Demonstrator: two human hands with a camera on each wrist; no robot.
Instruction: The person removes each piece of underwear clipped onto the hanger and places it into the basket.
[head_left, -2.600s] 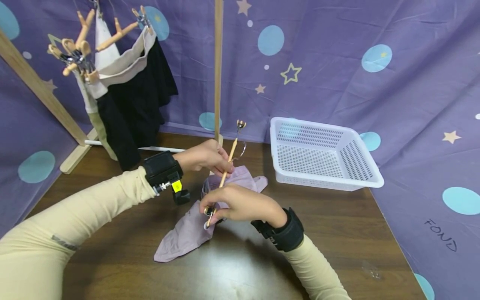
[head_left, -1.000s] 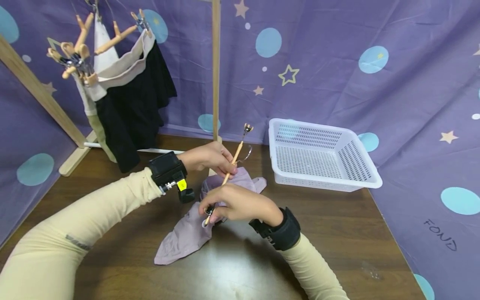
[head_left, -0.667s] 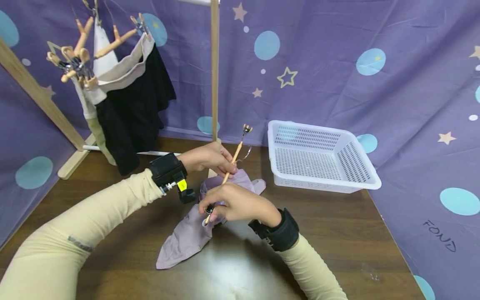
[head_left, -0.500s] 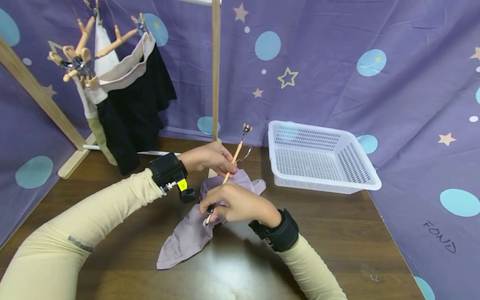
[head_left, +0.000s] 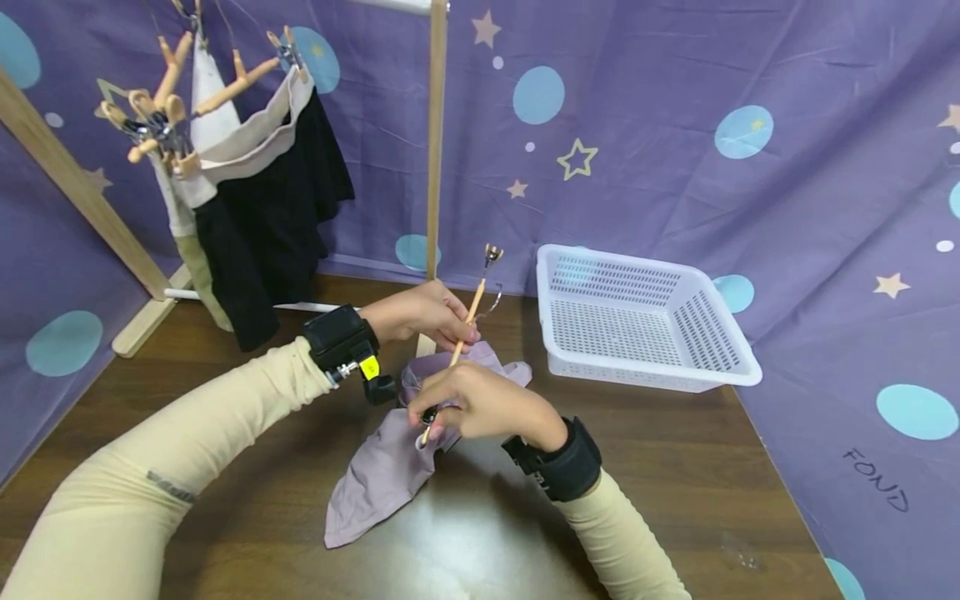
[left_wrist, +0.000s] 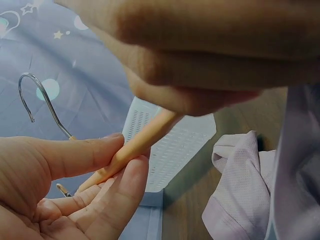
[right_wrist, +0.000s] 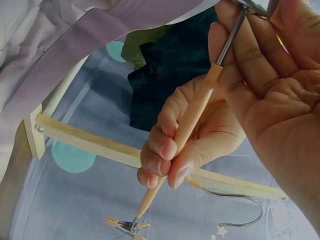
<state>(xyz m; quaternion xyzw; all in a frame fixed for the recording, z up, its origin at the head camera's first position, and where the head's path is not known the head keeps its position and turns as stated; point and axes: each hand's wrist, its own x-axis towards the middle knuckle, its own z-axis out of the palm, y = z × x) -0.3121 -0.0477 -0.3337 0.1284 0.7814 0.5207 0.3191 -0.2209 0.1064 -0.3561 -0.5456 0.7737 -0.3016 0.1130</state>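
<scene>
A wooden clip hanger (head_left: pixel 476 302) is held at a slant above the lilac garment (head_left: pixel 381 482). My left hand (head_left: pixel 429 315) pinches the middle of its bar between thumb and fingers, beside the metal hook (left_wrist: pixel 44 92). At the near end my right hand (head_left: pixel 491 406) pinches the clip, whose tip overlaps the garment's edge in the head view. My fingers hide much of this clip. The far clip (right_wrist: pixel 131 226) sticks out beyond my left hand with no cloth in it. The garment lies folded below both hands, one corner reaching toward me.
At the back right of the wooden table (head_left: pixel 637 483) stands a white perforated basket (head_left: pixel 652 377). On the left, a wooden rack (head_left: pixel 435 150) carries clip hangers with black shorts (head_left: pixel 262 208) and other clothes. A purple patterned curtain (head_left: pixel 645 200) closes off the back.
The hanger's far end has swung a little to the right. Both hands keep their hold and have shifted slightly right, and the garment's near corner has slid right and toward me.
</scene>
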